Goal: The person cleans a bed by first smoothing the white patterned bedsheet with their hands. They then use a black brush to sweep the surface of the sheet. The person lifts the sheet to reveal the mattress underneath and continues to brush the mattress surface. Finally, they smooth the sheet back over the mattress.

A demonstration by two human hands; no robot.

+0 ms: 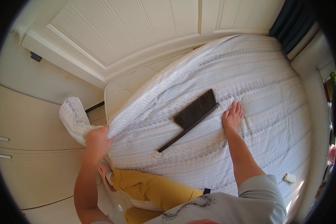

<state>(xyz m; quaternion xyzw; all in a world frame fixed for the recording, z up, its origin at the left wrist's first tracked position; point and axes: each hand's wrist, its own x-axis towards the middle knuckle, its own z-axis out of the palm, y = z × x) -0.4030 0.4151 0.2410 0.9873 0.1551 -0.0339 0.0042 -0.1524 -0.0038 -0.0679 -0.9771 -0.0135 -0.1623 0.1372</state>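
My left hand (98,141) grips the gathered edge of a white bed sheet (168,161) patterned in grey bands of hearts and snowflakes. A loose corner of the cloth hangs beyond that hand, over the floor. My right hand (233,116) rests palm down on the sheet, fingers apart, holding nothing. Between my hands lies a bed brush (194,113) with dark bristles and a dark handle, its bristles turned away from me. A pale loop sits at the handle's end. Along the far side, the sheet is drawn off a strip of cream mattress (120,91).
A cream panelled headboard (156,30) borders the far side. Pale drawers (36,151) with metal handles stand at the left. Dark curtain fabric (291,26) hangs at the far right corner. A small white roll (289,178) lies on the sheet near a windowsill at the right.
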